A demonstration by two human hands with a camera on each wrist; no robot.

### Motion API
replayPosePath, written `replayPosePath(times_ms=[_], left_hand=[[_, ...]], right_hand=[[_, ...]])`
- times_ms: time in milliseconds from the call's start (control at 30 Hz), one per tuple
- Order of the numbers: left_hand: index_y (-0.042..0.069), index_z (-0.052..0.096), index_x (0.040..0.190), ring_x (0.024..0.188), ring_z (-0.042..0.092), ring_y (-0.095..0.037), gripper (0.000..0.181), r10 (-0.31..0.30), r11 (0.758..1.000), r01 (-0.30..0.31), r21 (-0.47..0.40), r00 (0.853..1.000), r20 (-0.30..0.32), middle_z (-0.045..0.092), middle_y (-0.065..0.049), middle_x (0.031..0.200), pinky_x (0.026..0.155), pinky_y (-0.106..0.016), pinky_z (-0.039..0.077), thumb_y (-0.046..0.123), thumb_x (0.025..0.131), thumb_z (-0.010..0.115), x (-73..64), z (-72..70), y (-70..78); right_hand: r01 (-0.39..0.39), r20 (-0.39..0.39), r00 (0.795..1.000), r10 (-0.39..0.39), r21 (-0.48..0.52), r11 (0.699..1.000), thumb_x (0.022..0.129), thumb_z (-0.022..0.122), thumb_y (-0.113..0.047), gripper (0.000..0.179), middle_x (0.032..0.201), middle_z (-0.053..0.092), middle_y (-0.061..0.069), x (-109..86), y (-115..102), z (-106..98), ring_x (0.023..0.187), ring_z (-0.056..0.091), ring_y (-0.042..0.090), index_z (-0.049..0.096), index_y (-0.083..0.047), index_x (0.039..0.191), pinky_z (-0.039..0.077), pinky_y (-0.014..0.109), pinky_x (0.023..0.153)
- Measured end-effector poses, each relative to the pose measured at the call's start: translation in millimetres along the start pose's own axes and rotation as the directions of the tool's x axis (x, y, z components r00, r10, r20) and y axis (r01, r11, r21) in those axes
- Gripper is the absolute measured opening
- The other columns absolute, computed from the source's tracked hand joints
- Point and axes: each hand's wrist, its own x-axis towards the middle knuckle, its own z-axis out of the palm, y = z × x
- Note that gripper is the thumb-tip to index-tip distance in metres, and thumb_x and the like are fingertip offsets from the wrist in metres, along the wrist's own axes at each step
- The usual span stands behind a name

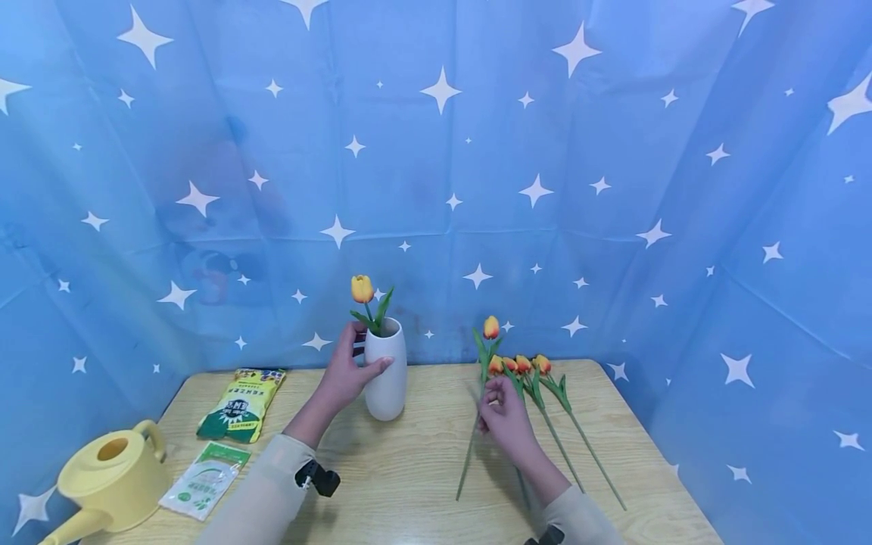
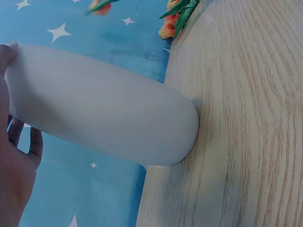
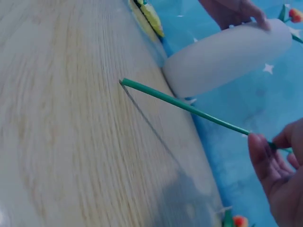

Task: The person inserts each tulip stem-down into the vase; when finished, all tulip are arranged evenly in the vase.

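Note:
A white vase [image 1: 385, 378] stands upright on the table with one yellow tulip [image 1: 362, 289] in it. My left hand [image 1: 347, 371] grips the vase near its upper part, thumb in front and fingers behind. In my right hand [image 1: 506, 416], thumb and fingers pinch the green stem [image 3: 189, 108] of an orange-red tulip [image 1: 491, 328]. In the right wrist view, the stem's lower end is at or just above the wood. Several more orange-yellow tulips [image 1: 542, 364] lie on the table beside and partly behind that hand.
At the left are a yellow watering can [image 1: 126, 477], a yellow-green packet [image 1: 240, 406] and a smaller white-green packet [image 1: 206, 480]. A blue star-patterned curtain [image 1: 436, 166] hangs behind the wooden table [image 1: 381, 484] and along its sides.

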Motion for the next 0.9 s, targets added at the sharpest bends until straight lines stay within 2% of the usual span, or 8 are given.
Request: replayPosePath(times_ms=[233,433,700,900], left_hand=[[0.017,0.043,0.154,0.143,0.052,-0.043,0.076,0.010,1.000,-0.010,-0.004,1.000,0.001,0.050,-0.011,0.152,0.114,-0.068,0.049,0.043,0.098,0.087,0.9,-0.1,-0.4],[0.017,0.043,0.154,0.143,0.052,-0.042,0.076,0.006,1.000,-0.005,-0.007,1.000,0.003,0.050,-0.010,0.153,0.113,-0.068,0.049,0.042,0.098,0.087,1.2,-0.1,-0.7],[0.016,0.043,0.154,0.143,0.052,-0.042,0.075,0.008,1.000,-0.008,-0.008,1.000,0.003,0.051,-0.011,0.152,0.112,-0.068,0.050,0.040,0.098,0.087,0.5,0.3,1.0],[0.014,0.043,0.154,0.142,0.052,-0.044,0.074,0.022,1.000,-0.022,-0.013,1.000,-0.001,0.051,-0.012,0.151,0.113,-0.068,0.049,0.037,0.099,0.087,0.9,1.2,-0.5]], right_hand=[[0.000,-0.026,1.000,0.001,0.047,0.999,0.110,0.064,0.000,0.028,0.109,0.060,0.019,0.0,-9.9,0.7,0.070,0.070,0.026,0.051,-0.001,0.134,0.065,0.036,0.065],[0.006,-0.037,0.999,-0.003,0.081,0.997,0.111,0.063,0.000,0.022,0.109,0.061,0.022,-0.1,-16.1,1.2,0.072,0.071,0.027,0.053,-0.004,0.130,0.066,0.038,0.066],[0.056,-0.099,0.994,-0.046,0.100,0.993,0.108,0.066,0.002,0.022,0.105,0.069,0.022,1.9,-27.8,2.9,0.073,0.078,0.029,0.053,0.006,0.126,0.067,0.038,0.066],[0.084,-0.133,0.989,-0.065,0.142,0.986,0.108,0.065,0.003,0.015,0.104,0.070,0.024,6.5,-39.7,1.9,0.076,0.079,0.032,0.054,0.004,0.119,0.068,0.042,0.067]])
